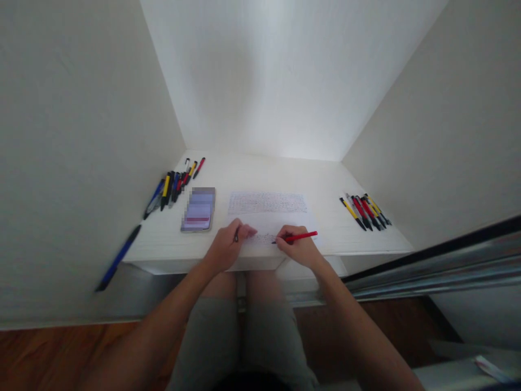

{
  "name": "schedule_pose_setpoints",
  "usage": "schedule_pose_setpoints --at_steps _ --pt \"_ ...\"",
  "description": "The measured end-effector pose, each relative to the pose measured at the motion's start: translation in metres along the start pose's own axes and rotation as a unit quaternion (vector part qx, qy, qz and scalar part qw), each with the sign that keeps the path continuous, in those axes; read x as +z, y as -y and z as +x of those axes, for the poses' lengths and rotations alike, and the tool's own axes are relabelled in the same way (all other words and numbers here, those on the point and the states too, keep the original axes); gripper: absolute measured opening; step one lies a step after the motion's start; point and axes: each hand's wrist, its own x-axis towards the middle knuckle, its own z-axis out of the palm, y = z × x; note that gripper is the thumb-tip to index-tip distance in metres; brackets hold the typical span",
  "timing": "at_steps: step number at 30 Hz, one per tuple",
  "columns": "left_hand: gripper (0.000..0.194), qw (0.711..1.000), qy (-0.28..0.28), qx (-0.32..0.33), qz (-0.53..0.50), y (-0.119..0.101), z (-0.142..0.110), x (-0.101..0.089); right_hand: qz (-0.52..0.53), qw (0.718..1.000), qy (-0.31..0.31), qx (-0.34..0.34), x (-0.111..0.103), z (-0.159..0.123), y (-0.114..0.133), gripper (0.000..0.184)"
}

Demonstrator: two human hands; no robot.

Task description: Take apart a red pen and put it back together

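Note:
My right hand (299, 247) is closed in a writing grip around a red pen (303, 236). Its dark tip points left and meets a sheet of white paper (280, 221) at the lower lines of handwriting. On the sheet's lower left edge rests my left hand (228, 245), its fingers curled. A small dark thing shows between thumb and fingers there; what it is cannot be made out. Dense rows of handwriting fill the upper part of the sheet. Left of my left hand lies a phone (199, 209) with its screen lit and blurred out.
Several mixed pens (175, 182) lie at the left of the white desk (260, 171). Another group of red, yellow and black pens (364, 212) is at the right. A blue strip-like object (120, 258) is at the left edge. White walls enclose three sides.

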Motion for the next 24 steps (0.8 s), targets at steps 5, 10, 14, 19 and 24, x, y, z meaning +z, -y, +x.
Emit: schedule_pose_setpoints --at_steps 5,10,14,19,24 --pt "0.029 0.997 -0.015 -0.040 -0.057 0.000 0.009 -0.001 -0.002 1.000 0.009 0.012 0.001 -0.001 -0.004 0.011" --pt "0.027 0.996 -0.023 -0.042 -0.079 0.000 0.010 -0.001 0.018 0.999 0.016 0.026 0.001 -0.001 -0.005 0.010" --pt "0.024 0.995 -0.036 -0.062 -0.075 0.000 0.011 0.000 0.030 0.999 0.016 0.026 0.000 -0.001 -0.005 0.012" --pt "0.023 0.996 -0.052 -0.047 -0.049 0.002 0.012 0.001 0.034 0.999 0.014 0.027 0.002 -0.001 -0.007 0.013" --pt "0.021 0.994 -0.082 -0.012 -0.071 0.004 0.010 0.003 0.101 0.994 -0.010 0.032 0.004 0.003 -0.013 0.016"
